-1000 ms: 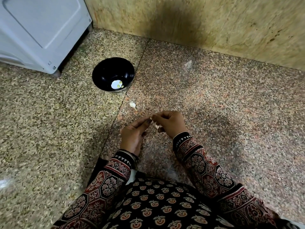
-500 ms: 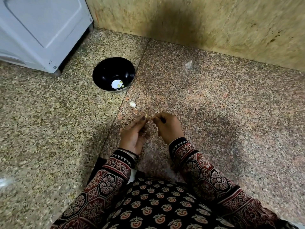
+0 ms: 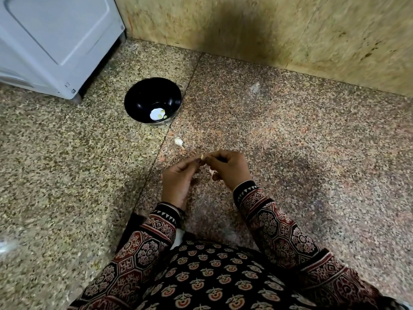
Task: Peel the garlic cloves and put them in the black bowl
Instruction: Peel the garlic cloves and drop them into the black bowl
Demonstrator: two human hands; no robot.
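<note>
Fingers (image 3: 190,163) of left hand (image 3: 178,185) and right hand (image 3: 229,170) pinch a mostly hidden garlic clove (image 3: 202,156).

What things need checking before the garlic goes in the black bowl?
1. Grip on the garlic clove: left hand and right hand both pinch it, ok.
2. Clove fully peeled: cannot tell; a skin shred shows between the hands.
3. The black bowl upright on the floor: ok.
4. Room in the bowl: ok, just a few peeled pieces inside.
5. All garlic dealt with: not ok; a loose clove lies on the floor between bowl and hands.
</note>
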